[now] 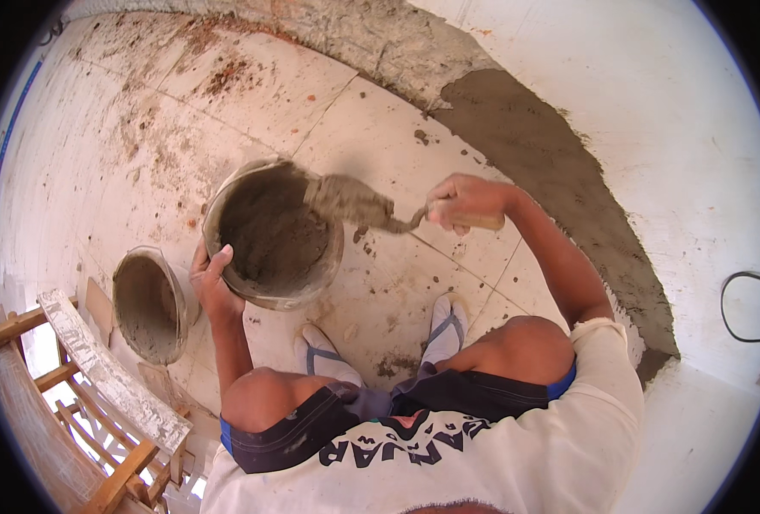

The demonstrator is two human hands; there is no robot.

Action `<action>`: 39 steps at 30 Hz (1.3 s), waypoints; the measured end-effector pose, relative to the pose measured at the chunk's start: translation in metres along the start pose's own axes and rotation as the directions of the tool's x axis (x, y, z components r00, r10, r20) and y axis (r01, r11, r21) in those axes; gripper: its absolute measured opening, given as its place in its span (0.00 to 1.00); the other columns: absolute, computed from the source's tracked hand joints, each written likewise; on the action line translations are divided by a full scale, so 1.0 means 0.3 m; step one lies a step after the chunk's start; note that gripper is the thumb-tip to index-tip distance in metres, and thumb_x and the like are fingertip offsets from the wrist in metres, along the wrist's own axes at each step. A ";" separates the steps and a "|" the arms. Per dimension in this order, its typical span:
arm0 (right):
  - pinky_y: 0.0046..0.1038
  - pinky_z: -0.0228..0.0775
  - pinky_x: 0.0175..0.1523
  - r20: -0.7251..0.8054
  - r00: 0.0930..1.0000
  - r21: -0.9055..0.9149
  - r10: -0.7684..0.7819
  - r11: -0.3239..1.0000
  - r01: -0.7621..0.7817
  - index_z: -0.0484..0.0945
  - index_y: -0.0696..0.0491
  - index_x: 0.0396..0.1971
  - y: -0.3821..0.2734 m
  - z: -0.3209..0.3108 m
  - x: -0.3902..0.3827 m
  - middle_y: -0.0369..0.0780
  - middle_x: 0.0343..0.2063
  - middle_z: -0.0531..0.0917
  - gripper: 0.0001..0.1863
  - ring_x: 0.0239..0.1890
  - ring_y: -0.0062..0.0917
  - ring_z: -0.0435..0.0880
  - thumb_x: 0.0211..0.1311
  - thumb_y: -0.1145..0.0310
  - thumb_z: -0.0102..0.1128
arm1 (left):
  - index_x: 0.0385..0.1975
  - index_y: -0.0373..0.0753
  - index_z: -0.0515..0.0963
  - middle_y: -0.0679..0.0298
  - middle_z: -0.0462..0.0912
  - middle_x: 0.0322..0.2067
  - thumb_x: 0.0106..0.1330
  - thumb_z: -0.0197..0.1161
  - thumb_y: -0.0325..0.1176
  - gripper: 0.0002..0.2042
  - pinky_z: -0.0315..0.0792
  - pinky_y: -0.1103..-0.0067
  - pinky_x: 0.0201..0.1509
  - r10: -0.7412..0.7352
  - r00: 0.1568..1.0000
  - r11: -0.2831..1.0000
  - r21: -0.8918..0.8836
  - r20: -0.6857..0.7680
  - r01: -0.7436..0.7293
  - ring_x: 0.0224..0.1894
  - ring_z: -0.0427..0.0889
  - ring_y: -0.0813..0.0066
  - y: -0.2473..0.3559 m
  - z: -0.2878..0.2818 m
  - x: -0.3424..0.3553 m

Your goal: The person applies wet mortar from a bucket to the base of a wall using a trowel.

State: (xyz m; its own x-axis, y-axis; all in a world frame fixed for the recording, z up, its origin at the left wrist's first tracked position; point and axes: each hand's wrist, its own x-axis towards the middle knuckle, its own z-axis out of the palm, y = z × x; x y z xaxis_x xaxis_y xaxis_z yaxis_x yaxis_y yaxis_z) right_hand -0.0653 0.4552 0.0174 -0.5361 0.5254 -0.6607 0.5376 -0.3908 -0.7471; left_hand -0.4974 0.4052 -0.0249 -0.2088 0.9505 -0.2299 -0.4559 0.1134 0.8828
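My left hand (pixel 215 278) grips the near-left rim of a bucket (pixel 335 257), which is tilted so its mouth faces up toward me. Grey-brown mortar (pixel 281 236) lies inside it. In my right hand (pixel 468 204) is a trowel (pixel 354 201), held by its wooden handle. Wet mortar coats the blade, whose tip reaches over the bucket's right rim and looks slightly blurred. On the right, a band of damp, dark mortar (pixel 551 154) covers the lower wall, beside a paler rough strip (pixel 380 47) farther along.
A second bucket (pixel 179 321), with mortar stuck to its inside, stands to the left. Wooden framing (pixel 127 471) and a whitened plank (pixel 106 364) are at lower left. Crumbs of mortar and reddish debris (pixel 226 77) dot the tiled floor. A dark cable loop (pixel 724 295) sits at far right.
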 end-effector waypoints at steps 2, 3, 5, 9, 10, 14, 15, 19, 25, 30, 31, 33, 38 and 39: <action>0.27 0.73 0.28 -0.146 0.984 0.131 0.099 0.988 -0.080 0.79 0.56 0.32 0.085 -0.196 0.055 0.37 0.24 0.79 0.16 0.24 0.20 0.80 0.65 0.56 0.63 | 0.59 0.25 0.72 0.51 0.81 0.50 0.59 0.54 0.17 0.24 0.75 0.72 0.60 -0.034 0.999 0.999 -0.031 -0.016 0.034 0.51 0.82 0.63 -0.013 -0.011 0.011; 0.27 0.71 0.27 -0.250 0.954 0.212 0.169 0.970 -0.116 0.78 0.56 0.31 0.155 -0.296 0.086 0.37 0.23 0.78 0.15 0.23 0.20 0.79 0.66 0.57 0.61 | 0.59 0.25 0.72 0.51 0.81 0.50 0.59 0.54 0.17 0.24 0.75 0.72 0.61 -0.056 0.998 0.997 -0.046 -0.038 0.054 0.52 0.82 0.63 -0.024 -0.022 0.011; 0.25 0.69 0.24 -0.617 0.781 0.004 0.095 0.993 -0.118 0.76 0.55 0.30 0.242 -0.403 0.051 0.36 0.21 0.76 0.14 0.21 0.18 0.76 0.67 0.59 0.58 | 0.57 0.27 0.74 0.54 0.82 0.49 0.62 0.57 0.20 0.21 0.75 0.73 0.59 -0.053 0.998 0.997 -0.049 -0.028 0.052 0.50 0.83 0.65 -0.033 -0.040 0.022; 0.22 0.64 0.21 -0.781 0.622 -0.050 0.050 0.989 -0.141 0.77 0.55 0.31 0.225 -0.302 -0.155 0.34 0.19 0.74 0.13 0.17 0.14 0.71 0.66 0.59 0.59 | 0.55 0.29 0.76 0.57 0.83 0.48 0.67 0.60 0.25 0.17 0.76 0.73 0.56 0.004 0.991 1.000 0.014 -0.136 -0.002 0.48 0.83 0.68 0.002 -0.123 0.043; 0.25 0.67 0.26 -0.772 0.629 -0.012 0.090 0.988 -0.156 0.78 0.55 0.32 0.241 -0.281 -0.161 0.36 0.21 0.77 0.13 0.20 0.18 0.74 0.65 0.59 0.59 | 0.54 0.30 0.76 0.58 0.83 0.48 0.68 0.61 0.27 0.16 0.76 0.74 0.55 0.001 0.991 1.000 0.027 -0.135 0.003 0.48 0.83 0.69 -0.005 -0.137 0.052; 0.36 0.74 0.43 -0.813 0.582 -0.211 -0.030 0.946 -0.247 0.79 0.54 0.39 0.355 -0.241 -0.077 0.45 0.35 0.83 0.13 0.37 0.36 0.83 0.64 0.59 0.59 | 0.54 0.30 0.77 0.58 0.83 0.48 0.70 0.61 0.32 0.16 0.75 0.73 0.57 0.012 0.986 1.000 0.029 -0.165 -0.007 0.48 0.82 0.69 0.007 -0.123 0.068; 0.39 0.74 0.47 -0.818 0.562 -0.336 -0.124 0.896 -0.291 0.79 0.54 0.41 0.387 -0.227 -0.037 0.47 0.39 0.85 0.14 0.42 0.41 0.84 0.65 0.59 0.58 | 0.54 0.30 0.77 0.58 0.83 0.48 0.71 0.60 0.32 0.16 0.76 0.72 0.57 -0.013 0.988 1.000 -0.004 -0.155 0.013 0.48 0.82 0.69 0.001 -0.120 0.073; 0.44 0.70 0.58 -0.805 0.577 -0.358 -0.136 0.887 -0.291 0.70 0.58 0.52 0.387 -0.159 0.127 0.55 0.49 0.81 0.26 0.55 0.51 0.78 0.66 0.52 0.56 | 0.54 0.30 0.77 0.58 0.83 0.48 0.72 0.59 0.35 0.17 0.76 0.72 0.57 -0.046 0.986 0.998 -0.055 -0.161 0.037 0.49 0.82 0.68 0.013 -0.158 0.094; 0.46 0.72 0.57 -0.836 0.539 -0.406 -0.106 0.781 -0.475 0.64 0.60 0.56 0.408 -0.185 0.277 0.57 0.45 0.82 0.31 0.52 0.52 0.81 0.67 0.49 0.56 | 0.54 0.30 0.76 0.57 0.82 0.49 0.72 0.59 0.37 0.18 0.75 0.71 0.58 -0.023 0.980 0.999 -0.047 -0.199 0.014 0.49 0.82 0.67 -0.009 -0.174 0.084; 0.49 0.75 0.51 -0.876 0.460 -0.421 -0.144 0.693 -0.585 0.67 0.57 0.56 0.427 -0.239 0.300 0.56 0.38 0.84 0.27 0.44 0.52 0.84 0.67 0.51 0.55 | 0.55 0.30 0.76 0.58 0.82 0.50 0.72 0.59 0.38 0.19 0.75 0.70 0.58 -0.028 0.976 0.997 -0.070 -0.214 0.013 0.50 0.82 0.67 -0.014 -0.202 0.073; 0.50 0.76 0.50 -0.883 0.437 -0.425 -0.172 0.689 -0.587 0.68 0.56 0.55 0.435 -0.244 0.295 0.56 0.37 0.84 0.27 0.43 0.52 0.85 0.67 0.51 0.55 | 0.55 0.30 0.76 0.57 0.82 0.50 0.72 0.59 0.38 0.19 0.75 0.70 0.58 -0.027 0.976 0.997 -0.072 -0.216 0.012 0.50 0.82 0.67 -0.020 -0.215 0.075; 0.50 0.75 0.49 -0.895 0.402 -0.413 -0.192 0.696 -0.588 0.69 0.55 0.55 0.432 -0.244 0.281 0.56 0.36 0.84 0.26 0.42 0.52 0.84 0.67 0.51 0.55 | 0.55 0.30 0.75 0.57 0.82 0.50 0.73 0.59 0.38 0.19 0.75 0.70 0.58 -0.023 0.974 0.998 -0.070 -0.227 0.007 0.50 0.82 0.67 -0.018 -0.219 0.075; 0.52 0.74 0.48 -0.902 0.369 -0.402 -0.224 0.748 -0.528 0.70 0.54 0.52 0.427 -0.244 0.161 0.57 0.34 0.84 0.23 0.42 0.55 0.83 0.68 0.51 0.55 | 0.55 0.30 0.75 0.57 0.81 0.51 0.73 0.59 0.37 0.19 0.75 0.70 0.59 -0.041 0.971 0.997 -0.078 -0.237 0.023 0.51 0.81 0.66 0.002 -0.182 0.048; 0.53 0.73 0.47 -0.905 0.356 -0.400 -0.232 0.750 -0.527 0.70 0.54 0.51 0.440 -0.245 0.131 0.57 0.34 0.84 0.23 0.42 0.56 0.82 0.68 0.51 0.54 | 0.55 0.30 0.75 0.57 0.81 0.51 0.73 0.59 0.37 0.19 0.75 0.70 0.59 -0.041 0.970 0.997 -0.077 -0.240 0.024 0.51 0.81 0.66 0.002 -0.185 0.050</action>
State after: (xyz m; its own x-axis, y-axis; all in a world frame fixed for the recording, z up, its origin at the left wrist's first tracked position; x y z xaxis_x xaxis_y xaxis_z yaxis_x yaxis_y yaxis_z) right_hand 0.0325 0.4798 -0.1018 0.2734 0.9619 0.0040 0.9458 -0.2681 -0.1832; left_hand -0.5488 0.4033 -0.0506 -0.3912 0.8479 -0.3577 -0.5256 0.1132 0.8432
